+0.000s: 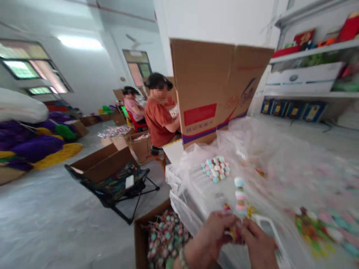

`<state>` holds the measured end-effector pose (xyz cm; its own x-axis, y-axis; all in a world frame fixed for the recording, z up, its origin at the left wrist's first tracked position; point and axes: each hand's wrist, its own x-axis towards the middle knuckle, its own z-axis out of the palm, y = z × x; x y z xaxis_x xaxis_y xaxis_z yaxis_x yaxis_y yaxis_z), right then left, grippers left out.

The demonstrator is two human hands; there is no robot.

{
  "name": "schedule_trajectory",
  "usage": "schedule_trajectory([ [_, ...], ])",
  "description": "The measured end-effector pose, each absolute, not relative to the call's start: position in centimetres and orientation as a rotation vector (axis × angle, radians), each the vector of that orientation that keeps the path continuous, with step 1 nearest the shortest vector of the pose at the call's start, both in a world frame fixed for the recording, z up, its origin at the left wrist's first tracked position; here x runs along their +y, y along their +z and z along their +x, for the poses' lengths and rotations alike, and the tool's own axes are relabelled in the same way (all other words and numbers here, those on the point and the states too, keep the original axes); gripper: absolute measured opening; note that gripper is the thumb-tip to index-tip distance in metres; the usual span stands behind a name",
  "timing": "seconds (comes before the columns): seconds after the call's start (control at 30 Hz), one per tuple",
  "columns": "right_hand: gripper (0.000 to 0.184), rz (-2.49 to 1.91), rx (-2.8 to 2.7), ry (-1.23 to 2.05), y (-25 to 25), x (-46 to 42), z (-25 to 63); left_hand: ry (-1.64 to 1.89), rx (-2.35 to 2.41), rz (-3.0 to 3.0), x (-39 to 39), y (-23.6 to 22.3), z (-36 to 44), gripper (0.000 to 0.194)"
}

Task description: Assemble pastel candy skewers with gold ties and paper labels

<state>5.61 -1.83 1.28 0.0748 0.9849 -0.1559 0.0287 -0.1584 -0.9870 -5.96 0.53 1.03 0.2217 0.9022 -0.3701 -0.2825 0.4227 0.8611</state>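
Note:
Just above my fingers stands a marshmallow skewer [240, 198], stacked in white, pink, green and pale blue. My left hand [214, 233] and my right hand [259, 243] are closed together around its lower end. Between them shows a small red and yellow piece [234, 234], too blurred to name. A gold tie-like bit [250, 210] sticks up by my right fingertips. Beyond lies a cluster of pastel marshmallows [215, 168] on the plastic-covered table. Green, yellow and red gummy-like pieces [312, 229] lie to the right, beside more marshmallows [340, 228].
An open carton of wrapped candies [165, 235] stands below the table's left edge. A tall cardboard box [218, 89] rises at the back. Clear plastic sheeting [269, 153] spreads over the table. A folding chair [120, 183] stands left; two people [158, 116] sit beyond.

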Motion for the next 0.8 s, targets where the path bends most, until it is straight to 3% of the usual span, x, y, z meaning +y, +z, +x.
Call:
schedule_trajectory([
  [0.23, 0.022, -1.219, -0.874, 1.360, 1.6, -1.5, 5.9, 1.108, 1.005, 0.614, 1.5, 1.1, -3.8, 0.021],
  [0.47, 0.017, -1.246, -0.790, 1.315, 0.5, -1.0, 6.0, 1.067, 0.917, 0.480, 1.5, 0.1, -4.2, 0.027],
  [0.63, 0.017, -1.279, -0.819, 1.313, -0.5, -0.7, 6.1, 0.989, 0.938, 0.425, 2.0, 0.4, -5.4, 0.014],
  [0.8, 0.020, -1.438, -0.968, 1.132, -0.4, -1.6, 7.6, 1.204, 0.999, 0.111, 3.0, 0.8, -6.9, 0.006],
])
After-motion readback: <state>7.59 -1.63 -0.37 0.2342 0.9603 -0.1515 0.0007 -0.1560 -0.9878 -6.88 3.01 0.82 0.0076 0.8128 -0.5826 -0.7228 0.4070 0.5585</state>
